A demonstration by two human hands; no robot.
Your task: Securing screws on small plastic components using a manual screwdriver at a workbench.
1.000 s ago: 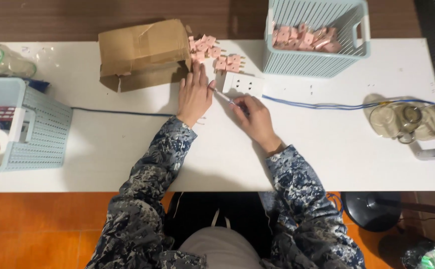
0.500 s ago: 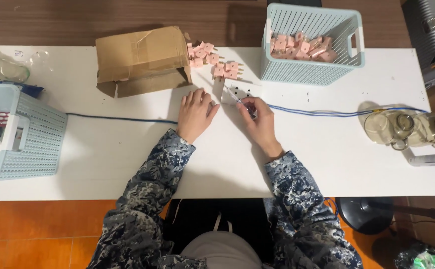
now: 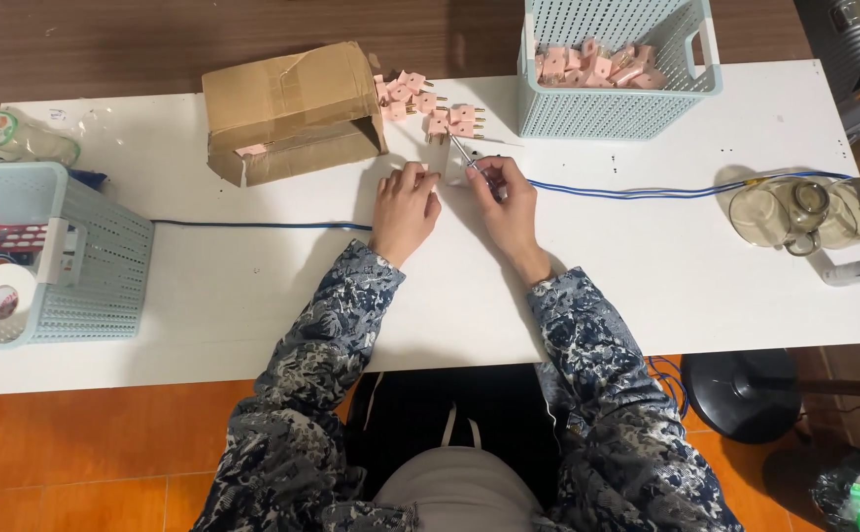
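My left hand rests on the white table, fingers curled against a small white piece that lies between both hands. My right hand grips a thin metal tool, its tip pointing up and left over the white piece. A blue cable runs in from the left under my left hand, and a blue and white cable leaves to the right. Loose pink plugs lie just beyond my hands.
An open cardboard box lies at the back left. A pale blue basket with pink plugs stands at the back right. Another basket with a tape roll sits at the left edge. Glass jars stand on the right.
My two hands have drawn closer together around the white piece, and the tool now points up and left. The view has shifted slightly.
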